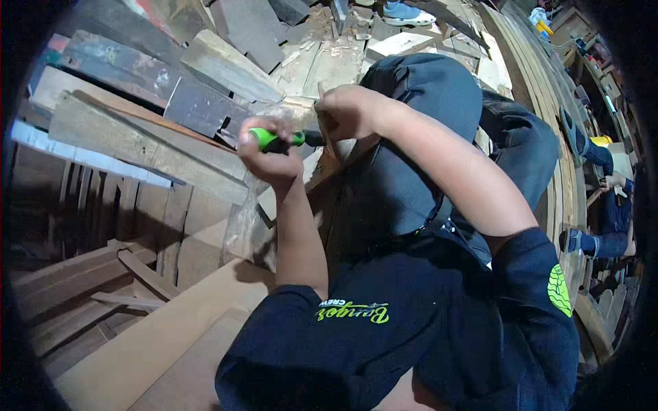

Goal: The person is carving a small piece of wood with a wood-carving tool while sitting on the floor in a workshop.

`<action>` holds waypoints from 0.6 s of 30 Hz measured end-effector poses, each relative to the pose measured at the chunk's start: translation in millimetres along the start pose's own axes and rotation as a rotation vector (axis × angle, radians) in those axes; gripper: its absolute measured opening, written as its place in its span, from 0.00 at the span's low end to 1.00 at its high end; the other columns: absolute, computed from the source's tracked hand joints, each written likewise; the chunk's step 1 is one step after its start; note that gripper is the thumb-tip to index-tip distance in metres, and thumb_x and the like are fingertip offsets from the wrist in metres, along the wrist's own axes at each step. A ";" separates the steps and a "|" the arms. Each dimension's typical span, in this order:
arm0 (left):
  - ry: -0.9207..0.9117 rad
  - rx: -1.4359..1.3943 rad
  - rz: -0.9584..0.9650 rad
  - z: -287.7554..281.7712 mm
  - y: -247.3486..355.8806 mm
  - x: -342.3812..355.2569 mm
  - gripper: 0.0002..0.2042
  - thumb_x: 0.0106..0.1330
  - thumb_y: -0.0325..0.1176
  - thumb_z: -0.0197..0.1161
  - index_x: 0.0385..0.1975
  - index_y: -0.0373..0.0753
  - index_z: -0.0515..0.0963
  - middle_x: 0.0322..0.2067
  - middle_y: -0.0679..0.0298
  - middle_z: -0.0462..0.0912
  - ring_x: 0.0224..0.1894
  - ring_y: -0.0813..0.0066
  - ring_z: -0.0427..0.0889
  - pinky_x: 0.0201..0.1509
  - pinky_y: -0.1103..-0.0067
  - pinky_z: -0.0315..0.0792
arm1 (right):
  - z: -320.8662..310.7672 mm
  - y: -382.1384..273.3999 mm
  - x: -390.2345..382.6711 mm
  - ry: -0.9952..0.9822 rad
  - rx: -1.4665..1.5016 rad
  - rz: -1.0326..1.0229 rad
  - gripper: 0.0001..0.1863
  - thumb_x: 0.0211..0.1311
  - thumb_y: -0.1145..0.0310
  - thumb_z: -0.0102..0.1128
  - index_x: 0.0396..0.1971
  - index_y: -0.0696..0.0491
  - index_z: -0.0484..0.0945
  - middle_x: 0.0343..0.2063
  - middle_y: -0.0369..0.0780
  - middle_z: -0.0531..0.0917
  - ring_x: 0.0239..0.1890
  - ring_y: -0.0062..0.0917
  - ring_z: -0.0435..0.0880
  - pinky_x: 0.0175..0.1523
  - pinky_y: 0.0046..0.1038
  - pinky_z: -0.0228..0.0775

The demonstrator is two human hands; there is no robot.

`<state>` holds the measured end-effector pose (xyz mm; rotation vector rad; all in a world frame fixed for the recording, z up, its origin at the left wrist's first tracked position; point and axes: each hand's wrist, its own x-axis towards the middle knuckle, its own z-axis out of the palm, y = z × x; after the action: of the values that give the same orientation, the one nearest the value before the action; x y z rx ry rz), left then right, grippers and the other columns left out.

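Observation:
My left hand [271, 152] is closed around the bright green and black handle [277, 139] of a hand tool. Its dark end points right, toward my other hand, and the working tip is hidden, so I cannot tell its exact kind. My right hand [348, 113], slightly blurred, is closed on a thin, narrow piece of wood [333, 149], parts of which show above and below the fingers. Both hands are close together, beside my bent knee in dark trousers [432, 89].
Stacked planks and offcuts [137, 140] lie to the left, with wood shavings [301, 61] on the boards ahead. Pale boards [199, 322] rest at lower left. Long planks [534, 75] run along the right. Another person's legs [603, 233] show at far right, and a shoe [409, 15] at the top.

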<state>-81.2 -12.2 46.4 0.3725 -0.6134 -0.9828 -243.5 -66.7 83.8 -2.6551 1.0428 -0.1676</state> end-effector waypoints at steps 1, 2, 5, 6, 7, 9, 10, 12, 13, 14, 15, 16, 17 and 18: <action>-0.027 0.093 0.000 -6.2 -15.5 -2.3 0.20 0.65 0.49 0.44 0.23 0.37 0.68 0.16 0.64 0.66 0.18 0.76 0.66 0.23 0.81 0.60 | 0.1 -1.1 -1.3 0.042 0.034 -0.024 0.15 0.42 0.64 0.69 0.27 0.56 0.76 0.25 0.48 0.79 0.32 0.44 0.80 0.39 0.37 0.73; -0.081 0.245 0.045 -11.1 -30.0 -5.1 0.20 0.67 0.49 0.43 0.24 0.36 0.67 0.16 0.64 0.66 0.18 0.75 0.65 0.24 0.80 0.61 | -2.3 -1.3 -3.9 0.049 0.021 -0.014 0.15 0.40 0.66 0.70 0.27 0.57 0.76 0.25 0.48 0.79 0.32 0.44 0.81 0.39 0.38 0.73; -0.156 0.286 -0.006 -13.5 -33.4 0.6 0.21 0.67 0.50 0.46 0.25 0.35 0.68 0.16 0.62 0.66 0.19 0.74 0.65 0.24 0.79 0.62 | 2.7 -6.1 -4.7 0.113 0.005 0.020 0.15 0.39 0.67 0.69 0.28 0.57 0.78 0.25 0.47 0.80 0.33 0.44 0.81 0.40 0.38 0.74; -0.080 0.225 -0.053 -12.8 -31.0 3.1 0.20 0.66 0.50 0.47 0.25 0.36 0.68 0.17 0.63 0.65 0.19 0.75 0.65 0.23 0.79 0.62 | -0.7 -4.5 -2.8 0.055 0.001 0.052 0.17 0.39 0.67 0.68 0.32 0.57 0.79 0.27 0.48 0.81 0.35 0.44 0.82 0.42 0.39 0.74; -0.005 0.163 -0.100 -12.8 -28.1 5.5 0.20 0.65 0.51 0.49 0.25 0.37 0.68 0.17 0.63 0.65 0.19 0.75 0.65 0.23 0.80 0.62 | -1.2 -4.6 -2.1 0.048 -0.009 0.046 0.17 0.39 0.67 0.68 0.32 0.57 0.79 0.27 0.48 0.81 0.35 0.44 0.82 0.42 0.39 0.74; -0.034 0.019 0.019 -8.1 -9.1 1.3 0.22 0.68 0.50 0.44 0.24 0.35 0.68 0.15 0.63 0.67 0.16 0.77 0.65 0.21 0.81 0.61 | 1.1 -8.5 -3.3 0.023 -0.084 0.042 0.19 0.40 0.66 0.68 0.36 0.57 0.79 0.29 0.49 0.82 0.36 0.45 0.82 0.44 0.40 0.74; -0.033 0.038 -0.001 -7.1 -10.9 2.7 0.21 0.65 0.52 0.47 0.25 0.36 0.68 0.17 0.64 0.67 0.18 0.76 0.65 0.22 0.81 0.61 | -3.3 -5.7 -1.5 0.001 -0.134 0.068 0.22 0.40 0.65 0.67 0.39 0.57 0.78 0.30 0.50 0.81 0.38 0.46 0.81 0.46 0.41 0.73; -0.076 0.176 -0.054 -15.3 -22.9 1.0 0.22 0.65 0.54 0.48 0.27 0.37 0.69 0.19 0.64 0.67 0.18 0.75 0.66 0.23 0.80 0.62 | -9.5 -12.8 -2.3 -0.021 -0.137 0.059 0.23 0.41 0.64 0.67 0.40 0.58 0.78 0.31 0.51 0.81 0.40 0.46 0.81 0.48 0.40 0.73; -0.130 0.279 0.050 -22.8 -32.2 -5.2 0.21 0.66 0.53 0.47 0.27 0.37 0.69 0.18 0.63 0.67 0.18 0.74 0.65 0.23 0.79 0.62 | -10.9 -18.2 -0.8 -0.051 -0.138 0.075 0.23 0.41 0.64 0.67 0.40 0.59 0.78 0.32 0.51 0.82 0.40 0.46 0.81 0.48 0.40 0.73; -0.135 0.278 0.038 -22.7 -33.2 -2.5 0.21 0.66 0.52 0.47 0.27 0.37 0.69 0.18 0.63 0.67 0.18 0.74 0.65 0.24 0.78 0.62 | -9.6 -18.6 -4.2 -0.041 -0.150 0.087 0.23 0.41 0.64 0.67 0.40 0.59 0.78 0.33 0.52 0.82 0.41 0.46 0.81 0.48 0.40 0.73; -0.140 0.278 0.026 -23.3 -33.2 0.8 0.21 0.66 0.51 0.47 0.26 0.37 0.69 0.18 0.63 0.67 0.18 0.74 0.65 0.24 0.78 0.63 | -6.5 -18.0 -5.8 -0.031 -0.162 0.100 0.23 0.41 0.64 0.68 0.40 0.59 0.78 0.33 0.52 0.82 0.41 0.46 0.81 0.48 0.40 0.73; -0.126 0.261 -0.011 -25.3 -31.7 6.2 0.20 0.66 0.52 0.47 0.26 0.38 0.68 0.18 0.63 0.67 0.18 0.74 0.65 0.24 0.77 0.63 | -7.0 -15.4 -1.9 -0.031 -0.149 0.085 0.23 0.41 0.64 0.68 0.40 0.59 0.78 0.34 0.52 0.82 0.42 0.46 0.81 0.49 0.40 0.73; -0.115 0.239 -0.062 -21.1 -29.1 7.6 0.20 0.66 0.52 0.48 0.26 0.38 0.68 0.19 0.63 0.66 0.19 0.74 0.65 0.24 0.77 0.63 | -6.0 -11.8 -4.8 -0.036 -0.158 0.093 0.23 0.41 0.64 0.68 0.40 0.59 0.78 0.34 0.52 0.82 0.42 0.46 0.81 0.49 0.40 0.73; -0.082 0.136 -0.051 -15.9 -18.8 3.7 0.20 0.65 0.52 0.48 0.26 0.39 0.68 0.19 0.64 0.65 0.19 0.75 0.65 0.24 0.77 0.63 | -4.8 -11.0 -5.0 -0.023 -0.156 0.091 0.23 0.42 0.64 0.68 0.40 0.59 0.78 0.35 0.52 0.82 0.42 0.46 0.81 0.49 0.40 0.73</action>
<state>-81.9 -24.7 24.9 0.4719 -0.7506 -1.0111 -241.1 -56.7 91.7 -2.7317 1.2119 -0.0376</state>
